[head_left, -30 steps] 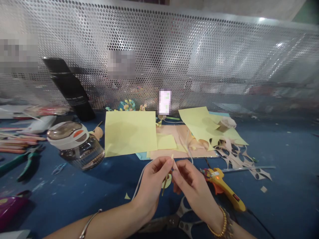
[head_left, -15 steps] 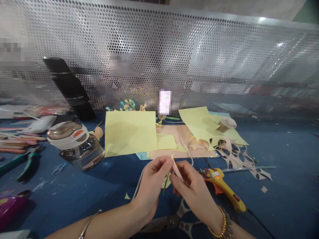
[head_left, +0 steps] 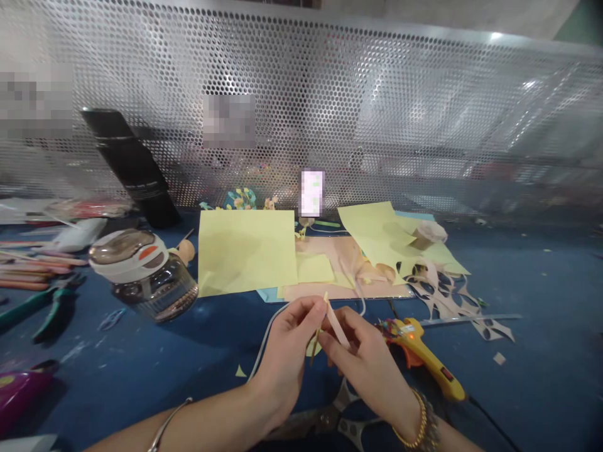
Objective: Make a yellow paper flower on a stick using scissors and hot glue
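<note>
Head view, close work: left hand [head_left: 286, 351] pinches a thin stick [head_left: 316, 338], perhaps wood, though too slim to tell. Right hand [head_left: 367, 365] clasps a pale paper strip [head_left: 337, 325], its upper end against the left fingertips. Yellow glue gun [head_left: 421, 359] lies just right; scissors [head_left: 346, 417] lie beneath the hands.

The right hand [head_left: 367, 367] has moved down and away, baring more of the pale paper strip [head_left: 336, 323].
</note>
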Available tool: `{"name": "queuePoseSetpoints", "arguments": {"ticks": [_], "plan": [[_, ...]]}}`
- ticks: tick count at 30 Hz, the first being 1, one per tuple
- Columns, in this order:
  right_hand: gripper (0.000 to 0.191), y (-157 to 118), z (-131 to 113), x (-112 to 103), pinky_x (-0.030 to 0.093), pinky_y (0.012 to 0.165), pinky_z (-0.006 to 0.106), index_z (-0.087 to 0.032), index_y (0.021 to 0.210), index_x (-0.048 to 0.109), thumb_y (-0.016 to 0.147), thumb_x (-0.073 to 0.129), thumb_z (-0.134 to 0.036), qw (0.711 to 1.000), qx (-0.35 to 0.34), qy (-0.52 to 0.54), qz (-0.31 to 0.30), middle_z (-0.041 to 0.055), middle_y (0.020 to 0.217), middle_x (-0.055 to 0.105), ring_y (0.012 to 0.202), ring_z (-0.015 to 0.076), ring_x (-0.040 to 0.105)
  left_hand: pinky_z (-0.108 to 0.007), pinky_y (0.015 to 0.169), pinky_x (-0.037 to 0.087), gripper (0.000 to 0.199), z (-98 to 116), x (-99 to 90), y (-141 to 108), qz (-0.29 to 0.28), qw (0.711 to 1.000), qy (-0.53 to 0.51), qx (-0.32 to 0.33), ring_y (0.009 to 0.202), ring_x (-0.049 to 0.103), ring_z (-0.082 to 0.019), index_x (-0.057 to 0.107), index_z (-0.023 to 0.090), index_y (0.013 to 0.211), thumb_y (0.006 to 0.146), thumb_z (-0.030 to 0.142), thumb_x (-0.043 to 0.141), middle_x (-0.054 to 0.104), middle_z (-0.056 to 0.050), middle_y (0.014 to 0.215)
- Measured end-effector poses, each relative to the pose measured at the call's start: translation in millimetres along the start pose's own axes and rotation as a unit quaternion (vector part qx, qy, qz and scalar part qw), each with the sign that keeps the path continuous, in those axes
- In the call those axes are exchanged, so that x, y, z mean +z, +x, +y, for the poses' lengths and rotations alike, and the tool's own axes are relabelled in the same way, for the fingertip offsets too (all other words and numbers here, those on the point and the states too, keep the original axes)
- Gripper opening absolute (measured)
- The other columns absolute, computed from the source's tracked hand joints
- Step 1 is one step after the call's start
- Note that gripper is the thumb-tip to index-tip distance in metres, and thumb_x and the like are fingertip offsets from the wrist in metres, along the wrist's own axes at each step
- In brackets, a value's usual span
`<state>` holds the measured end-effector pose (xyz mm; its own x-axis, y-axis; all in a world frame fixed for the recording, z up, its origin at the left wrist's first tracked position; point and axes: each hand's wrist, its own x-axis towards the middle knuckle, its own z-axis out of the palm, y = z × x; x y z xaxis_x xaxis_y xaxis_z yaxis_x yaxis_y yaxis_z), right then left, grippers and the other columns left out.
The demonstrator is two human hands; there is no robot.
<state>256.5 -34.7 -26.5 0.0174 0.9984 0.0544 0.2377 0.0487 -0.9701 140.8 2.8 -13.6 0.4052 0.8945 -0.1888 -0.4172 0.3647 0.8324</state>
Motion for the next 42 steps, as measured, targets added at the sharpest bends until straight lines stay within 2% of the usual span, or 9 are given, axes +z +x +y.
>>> {"name": "queuePoseSetpoints", "arguments": {"ticks": [9,16,23,26,32,39,42], "plan": [[0.008,0.2,-0.1,-1.2,0.042,0.049,0.021,-0.019,0.076,0.058,0.084,0.057,-0.023,0.999,-0.005,-0.043,0.016,-0.002,0.068,0.058,0.056,0.0122,0.053,-0.021,0.057,0.044,0.019,-2.5,-1.4,-0.9,-0.021,0.999,-0.035,-0.006,0.057,0.051,-0.01,0.064,0.017,0.073,0.081,0.033,0.064,0.056,0.002,0.064],[0.012,1.5,1.2,-4.9,0.042,0.047,0.021,-0.019,0.08,0.06,0.086,0.056,-0.029,1.0,0.006,-0.009,0.018,-0.0026,0.064,0.055,0.055,0.0123,0.054,-0.024,0.053,0.043,0.017,-4.1,0.0,1.9,-0.025,0.999,-0.036,-0.006,0.058,0.054,-0.013,0.068,0.017,0.081,0.079,0.034,0.067,0.064,-0.001,0.069],[0.016,3.2,-3.8,-15.4,0.04,0.045,0.021,-0.019,0.086,0.061,0.087,0.056,-0.034,0.998,-0.005,-0.017,0.066,-0.004,0.055,0.053,0.048,0.0115,0.05,-0.027,0.067,0.043,0.019,-6.5,-0.8,2.8,-0.012,1.0,-0.005,-0.008,0.071,0.056,-0.015,0.07,0.018,0.089,0.078,0.033,0.068,0.067,-0.005,0.083],[0.018,4.3,-5.4,-18.4,0.04,0.046,0.021,-0.019,0.083,0.061,0.087,0.056,-0.036,0.997,-0.004,-0.019,0.078,-0.0038,0.053,0.053,0.047,0.0121,0.05,-0.028,0.069,0.041,0.017,-6.9,-2.1,2.4,-0.021,1.0,0.017,-0.01,0.071,0.053,-0.015,0.069,0.018,0.085,0.079,0.034,0.066,0.064,-0.003,0.08],[0.019,5.5,-6.2,-19.6,0.041,0.045,0.022,-0.019,0.08,0.06,0.086,0.056,-0.037,0.996,-0.008,-0.016,0.09,-0.0031,0.054,0.053,0.047,0.0124,0.05,-0.025,0.06,0.034,0.017,-6.1,-3.0,2.8,-0.006,0.998,0.059,0.001,0.06,0.042,-0.011,0.066,0.018,0.08,0.076,0.034,0.068,0.053,0.002,0.063],[0.021,5.1,-3.9,-20.3,0.04,0.044,0.021,-0.019,0.081,0.06,0.087,0.056,-0.039,0.996,-0.009,-0.004,0.084,-0.004,0.052,0.051,0.047,0.0121,0.05,-0.025,0.061,0.035,0.02,-7.0,-5.0,2.5,0.01,0.997,0.082,0.012,0.063,0.045,-0.011,0.067,0.017,0.084,0.075,0.035,0.07,0.059,0.0,0.073],[0.023,4.3,-3.6,-19.7,0.041,0.045,0.021,-0.019,0.082,0.059,0.088,0.055,-0.041,0.997,-0.015,0.023,0.074,-0.0034,0.057,0.052,0.049,0.0118,0.052,-0.025,0.062,0.037,0.02,-6.8,-5.3,2.2,0.012,0.996,0.085,0.016,0.063,0.047,-0.012,0.069,0.017,0.085,0.075,0.035,0.07,0.061,-0.001,0.074]]}}
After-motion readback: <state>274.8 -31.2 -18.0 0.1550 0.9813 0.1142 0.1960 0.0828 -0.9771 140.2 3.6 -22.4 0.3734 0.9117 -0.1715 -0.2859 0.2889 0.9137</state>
